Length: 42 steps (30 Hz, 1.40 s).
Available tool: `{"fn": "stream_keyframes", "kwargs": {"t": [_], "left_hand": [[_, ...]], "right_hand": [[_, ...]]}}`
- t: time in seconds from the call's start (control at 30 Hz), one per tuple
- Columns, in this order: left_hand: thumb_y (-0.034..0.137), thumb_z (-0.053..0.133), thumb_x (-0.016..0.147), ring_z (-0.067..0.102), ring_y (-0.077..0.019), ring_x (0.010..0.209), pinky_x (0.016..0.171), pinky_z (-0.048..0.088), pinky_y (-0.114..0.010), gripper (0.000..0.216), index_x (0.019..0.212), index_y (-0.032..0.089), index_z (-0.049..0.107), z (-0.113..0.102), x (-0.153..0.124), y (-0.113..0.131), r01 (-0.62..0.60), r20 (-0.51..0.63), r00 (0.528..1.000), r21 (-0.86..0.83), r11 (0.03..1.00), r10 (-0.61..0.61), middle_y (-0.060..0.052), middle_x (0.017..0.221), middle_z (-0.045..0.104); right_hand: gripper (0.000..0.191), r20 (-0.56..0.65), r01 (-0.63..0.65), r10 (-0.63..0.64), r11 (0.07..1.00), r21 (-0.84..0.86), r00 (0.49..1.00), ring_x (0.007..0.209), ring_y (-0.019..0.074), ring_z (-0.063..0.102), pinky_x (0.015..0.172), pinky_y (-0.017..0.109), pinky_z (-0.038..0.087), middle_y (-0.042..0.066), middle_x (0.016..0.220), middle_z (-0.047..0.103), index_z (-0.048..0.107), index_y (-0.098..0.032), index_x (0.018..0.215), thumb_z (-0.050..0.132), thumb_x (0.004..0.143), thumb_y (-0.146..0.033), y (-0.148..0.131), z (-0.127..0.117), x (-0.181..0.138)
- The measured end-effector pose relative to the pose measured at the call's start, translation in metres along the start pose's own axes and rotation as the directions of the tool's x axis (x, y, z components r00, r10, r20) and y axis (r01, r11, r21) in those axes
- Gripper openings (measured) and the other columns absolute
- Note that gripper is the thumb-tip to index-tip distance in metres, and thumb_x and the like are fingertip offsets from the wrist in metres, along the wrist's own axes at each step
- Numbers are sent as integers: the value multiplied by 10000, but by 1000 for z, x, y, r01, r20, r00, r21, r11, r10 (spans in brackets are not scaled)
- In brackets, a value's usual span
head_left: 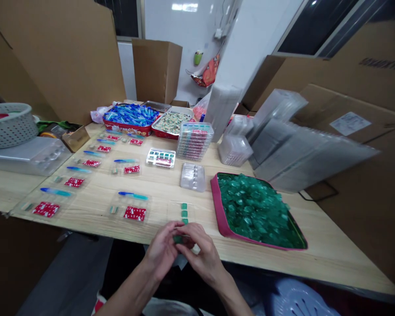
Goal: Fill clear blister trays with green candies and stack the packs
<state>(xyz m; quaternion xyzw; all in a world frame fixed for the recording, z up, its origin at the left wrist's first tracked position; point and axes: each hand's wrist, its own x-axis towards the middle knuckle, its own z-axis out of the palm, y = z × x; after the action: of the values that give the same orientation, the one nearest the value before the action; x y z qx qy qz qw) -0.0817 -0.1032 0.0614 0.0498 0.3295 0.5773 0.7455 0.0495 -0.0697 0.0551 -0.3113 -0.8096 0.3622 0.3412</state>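
Note:
My left hand [163,250] and my right hand [202,254] meet at the near table edge, fingers pinched together on a small green packet [178,239]. Just beyond them lies a clear plastic tray [183,213] with a few green packets set in its slots. To the right stands a red-rimmed tray [217,206] heaped with green wrapped pieces [256,208]. An empty clear tray [192,176] lies further back.
Clear trays with blue pens and red packets [134,213] lie in rows on the left. At the back stand a red tin of blue pens [130,116], a second tin [172,123], a stack of filled trays [194,140] and piles of empty clear trays [283,140]. Cardboard boxes surround the table.

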Motion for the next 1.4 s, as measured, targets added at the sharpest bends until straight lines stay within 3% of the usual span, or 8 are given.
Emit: {"fn": "stream_keyframes", "kwargs": {"t": [0.2,0.53,0.63,0.7,0.77,0.93,1.13,1.4], "left_hand": [[156,673,559,584,-126,601,565,469,-258,163,699,158,590,-1,-6,-2,-87,-124,984,283,955,126,18,697,601],[223,717,537,581,-136,452,441,418,-226,246,720,140,575,-11,-11,-19,110,-122,990,358,927,-70,-17,575,626],[284,725,594,571,-140,482,443,396,-227,240,755,158,599,-18,-14,-20,17,-136,989,494,869,58,-18,633,624],[232,713,620,562,-149,543,508,412,-244,139,711,171,627,-25,-15,-19,-141,-95,955,689,711,282,-18,646,612],[162,670,658,577,-185,668,646,441,-284,59,709,190,662,-32,-15,-17,-298,67,887,839,455,457,-39,702,630],[82,491,775,569,-241,838,777,429,-353,225,834,205,670,-43,-9,-20,-485,444,797,874,-3,411,-84,860,651],[58,393,847,554,-223,819,729,441,-329,266,855,185,627,-52,-4,-25,-526,569,757,822,-217,322,-91,866,623],[-23,371,801,513,-233,912,801,487,-375,287,878,148,588,-67,1,-34,-510,669,686,722,-468,284,-109,953,585]], "right_hand": [[290,-20,-53,54,998,32,998,918,203,601,816,332,486,66,984,647,584,-224,1092,587,819,-125,0,-5,-6],[151,34,-348,371,829,437,928,796,194,626,750,310,507,50,808,656,668,-187,828,683,782,-330,11,-10,-38],[167,1,-390,425,830,399,905,764,187,623,722,304,512,48,795,653,661,-179,829,680,772,-336,19,-14,-39],[124,-20,-372,389,894,249,921,785,192,614,735,309,501,53,818,652,668,-184,860,644,793,-285,22,-17,-35],[119,10,-317,318,945,75,948,806,196,604,740,311,489,58,850,647,672,-196,901,592,814,-214,23,-18,-29],[220,125,-115,144,970,-213,982,843,205,581,751,320,471,61,882,634,660,-214,919,501,836,-86,23,-13,-20],[247,245,75,23,920,-384,969,774,199,547,696,306,447,64,806,611,657,-191,865,437,887,-82,18,-6,-12],[284,208,66,12,930,-362,978,700,173,552,632,269,450,51,742,599,665,-191,763,429,913,-139,25,7,-15]]}}
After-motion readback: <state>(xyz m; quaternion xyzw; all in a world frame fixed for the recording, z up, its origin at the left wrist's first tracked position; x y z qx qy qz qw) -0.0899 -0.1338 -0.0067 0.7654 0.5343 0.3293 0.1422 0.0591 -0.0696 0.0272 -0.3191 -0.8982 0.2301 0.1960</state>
